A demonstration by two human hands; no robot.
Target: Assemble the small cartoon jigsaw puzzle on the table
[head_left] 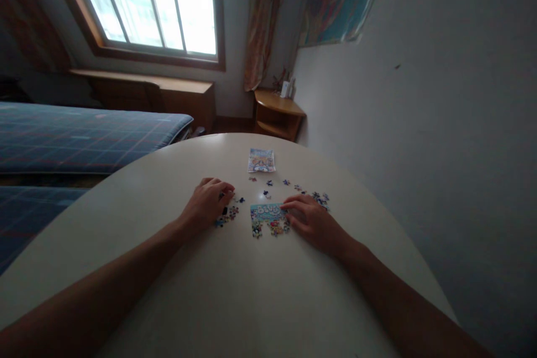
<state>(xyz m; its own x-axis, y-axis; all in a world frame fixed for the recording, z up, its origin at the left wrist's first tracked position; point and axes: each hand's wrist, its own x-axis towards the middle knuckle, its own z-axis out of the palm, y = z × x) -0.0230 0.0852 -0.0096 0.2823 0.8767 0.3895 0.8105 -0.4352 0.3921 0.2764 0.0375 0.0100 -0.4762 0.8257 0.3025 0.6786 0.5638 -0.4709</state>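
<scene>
A partly joined jigsaw puzzle (268,212) lies on the white table, its top strip lettered on light blue and its lower edge uneven with gaps. My right hand (312,219) rests at its right side, fingers stretched out and fingertips touching the upper right edge. To the left of the puzzle, my left hand (210,199) has its fingers curled and the thumb near the fingertips; what sits in them, if anything, is too small to make out. Loose puzzle pieces (232,212) lie beside and under that hand. Another cluster of pieces (322,199) lies just past my right hand.
Several single pieces (286,182) are scattered beyond the puzzle. Farther back lies a small printed picture sheet (261,160). The round table (222,296) has a curved edge, with a plaid mattress (84,137) to the left, a corner shelf (279,102) behind and a wall at right.
</scene>
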